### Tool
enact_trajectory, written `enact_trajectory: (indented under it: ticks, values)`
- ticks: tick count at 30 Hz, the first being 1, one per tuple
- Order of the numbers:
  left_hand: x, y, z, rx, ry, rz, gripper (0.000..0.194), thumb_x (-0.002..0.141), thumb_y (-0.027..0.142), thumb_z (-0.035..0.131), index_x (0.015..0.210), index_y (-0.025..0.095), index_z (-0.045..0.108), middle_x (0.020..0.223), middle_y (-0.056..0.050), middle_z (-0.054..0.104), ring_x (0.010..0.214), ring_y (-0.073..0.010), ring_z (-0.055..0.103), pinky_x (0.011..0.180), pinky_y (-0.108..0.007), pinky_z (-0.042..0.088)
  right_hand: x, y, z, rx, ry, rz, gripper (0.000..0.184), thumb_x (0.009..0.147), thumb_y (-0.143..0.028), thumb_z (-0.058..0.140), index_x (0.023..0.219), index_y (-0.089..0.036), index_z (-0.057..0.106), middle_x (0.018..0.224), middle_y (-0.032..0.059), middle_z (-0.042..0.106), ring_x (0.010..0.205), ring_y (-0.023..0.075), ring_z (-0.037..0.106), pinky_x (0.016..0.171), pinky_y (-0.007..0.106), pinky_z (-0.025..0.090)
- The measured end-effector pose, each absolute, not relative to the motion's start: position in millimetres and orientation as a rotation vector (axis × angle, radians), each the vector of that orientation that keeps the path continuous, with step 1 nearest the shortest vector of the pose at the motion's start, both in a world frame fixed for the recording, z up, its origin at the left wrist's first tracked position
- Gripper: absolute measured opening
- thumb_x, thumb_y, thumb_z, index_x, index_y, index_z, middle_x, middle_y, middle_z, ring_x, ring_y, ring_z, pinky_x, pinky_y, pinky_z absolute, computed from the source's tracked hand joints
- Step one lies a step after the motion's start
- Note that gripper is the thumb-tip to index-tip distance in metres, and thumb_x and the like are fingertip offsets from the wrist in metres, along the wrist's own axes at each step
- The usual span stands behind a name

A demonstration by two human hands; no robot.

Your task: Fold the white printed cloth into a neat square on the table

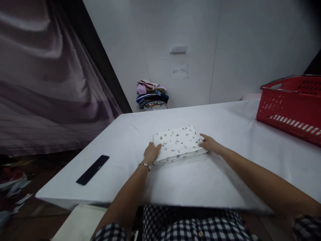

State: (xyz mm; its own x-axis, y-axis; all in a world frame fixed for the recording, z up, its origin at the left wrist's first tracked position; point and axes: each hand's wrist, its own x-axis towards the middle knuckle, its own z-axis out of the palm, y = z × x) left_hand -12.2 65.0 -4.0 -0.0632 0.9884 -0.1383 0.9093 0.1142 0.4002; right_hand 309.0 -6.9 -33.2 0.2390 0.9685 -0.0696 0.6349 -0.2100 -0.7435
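Note:
A folded white cloth [178, 142] with a small grey and brown leaf-like print lies on the white-covered table in front of me. My left hand [151, 153], with a bracelet at the wrist, grips its left edge, thumb on top and the other fingers partly hidden beside it. At the opposite edge my right hand [210, 143] holds the cloth, thumb on top near the corner; some of its fingers are hidden. Several folded layers show along the near side.
A dark flat phone-like slab [92, 170] lies at the table's left. On the right stands a red plastic basket [288, 103] with a metal handle. Behind the far edge is a stack of folded clothes [152, 96] against the wall. A pinkish curtain [50, 83] hangs at left.

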Motion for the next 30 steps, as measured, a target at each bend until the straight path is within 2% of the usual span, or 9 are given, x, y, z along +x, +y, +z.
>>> enact_trajectory:
  ticks: [3, 10, 13, 15, 18, 23, 26, 30]
  values:
    - [-2.7, 48.4, -7.1, 1.872, 1.971, 0.3, 0.063, 0.079, 0.057, 0.045, 0.121, 0.011, 0.04, 0.118, -0.02, 0.057, 0.106, -0.0311, 0.056, 0.082, -0.037, 0.043, 324.4, -2.1, -33.5, -1.875, -1.414, 0.674, 0.074, 0.07, -0.025, 0.062, 0.138, -0.015, 0.035, 0.1, 0.0088, 0.064, 0.082, 0.0198, 0.062, 0.07, 0.029, 0.049]
    - [6.4, 28.9, -13.4, 1.931, 2.0, 0.356, 0.076, 0.078, 0.062, 0.044, 0.133, 0.013, 0.026, 0.116, -0.018, 0.059, 0.103, -0.0311, 0.058, 0.079, -0.038, 0.043, 339.7, -0.7, -39.7, -1.94, -1.46, 0.636, 0.057, 0.072, -0.03, 0.063, 0.126, -0.016, 0.053, 0.107, 0.0104, 0.063, 0.09, 0.0229, 0.06, 0.079, 0.032, 0.047]
    - [2.5, 27.6, -9.5, 1.985, 2.021, 0.295, 0.079, 0.078, 0.065, 0.04, 0.135, 0.012, 0.024, 0.11, -0.018, 0.061, 0.099, -0.0331, 0.058, 0.077, -0.04, 0.044, 339.9, -10.0, -37.7, -1.949, -1.491, 0.551, 0.051, 0.078, -0.039, 0.056, 0.124, -0.017, 0.054, 0.11, 0.0102, 0.062, 0.091, 0.0229, 0.059, 0.08, 0.033, 0.046]
    - [-0.1, 22.4, -4.3, 2.06, 2.036, 0.309, 0.079, 0.079, 0.065, 0.038, 0.137, 0.012, 0.024, 0.108, -0.017, 0.062, 0.097, -0.033, 0.058, 0.076, -0.041, 0.044, 337.4, -21.3, -34.4, -1.897, -1.562, 0.38, 0.043, 0.084, -0.04, 0.047, 0.12, -0.019, 0.057, 0.112, 0.009, 0.061, 0.095, 0.0229, 0.058, 0.083, 0.035, 0.045]
    - [1.0, 7.4, 4.6, 2.283, 1.975, 0.491, 0.066, 0.083, 0.059, 0.038, 0.133, 0.017, 0.034, 0.112, -0.014, 0.058, 0.102, -0.029, 0.055, 0.077, -0.038, 0.045, 327.2, -39.3, -27.7, -1.709, -1.744, 0.162, 0.036, 0.088, -0.038, 0.039, 0.111, -0.022, 0.062, 0.113, 0.0069, 0.061, 0.106, 0.0234, 0.052, 0.092, 0.037, 0.04]
    - [15.8, -17.3, 7.7, 2.676, 1.334, 0.616, 0.037, 0.084, 0.048, 0.049, 0.109, 0.022, 0.058, 0.106, -0.007, 0.057, 0.101, -0.0208, 0.051, 0.085, -0.033, 0.043, 305.8, -49.3, -21.4, -1.467, -2.141, 0.209, 0.035, 0.088, -0.042, 0.039, 0.108, -0.027, 0.065, 0.113, 0.0049, 0.062, 0.11, 0.0233, 0.05, 0.095, 0.04, 0.035]
    - [20.9, -20.7, 0.8, 2.758, 1.143, 0.522, 0.028, 0.084, 0.042, 0.051, 0.101, 0.023, 0.063, 0.099, -0.005, 0.059, 0.094, -0.0196, 0.052, 0.084, -0.034, 0.041, 301.4, -44.3, -24.0, -1.444, -2.204, 0.202, 0.036, 0.088, -0.044, 0.04, 0.107, -0.026, 0.065, 0.113, 0.0072, 0.062, 0.108, 0.0243, 0.05, 0.094, 0.042, 0.035]
    - [19.0, -18.7, -8.2, 2.78, 1.155, 0.493, 0.027, 0.091, 0.034, 0.041, 0.095, 0.023, 0.065, 0.093, -0.004, 0.061, 0.089, -0.0169, 0.051, 0.08, -0.031, 0.041, 302.8, -39.8, -29.6, -1.435, -2.18, 0.192, 0.037, 0.09, -0.042, 0.036, 0.103, -0.025, 0.067, 0.106, 0.0077, 0.064, 0.101, 0.0228, 0.054, 0.091, 0.04, 0.037]
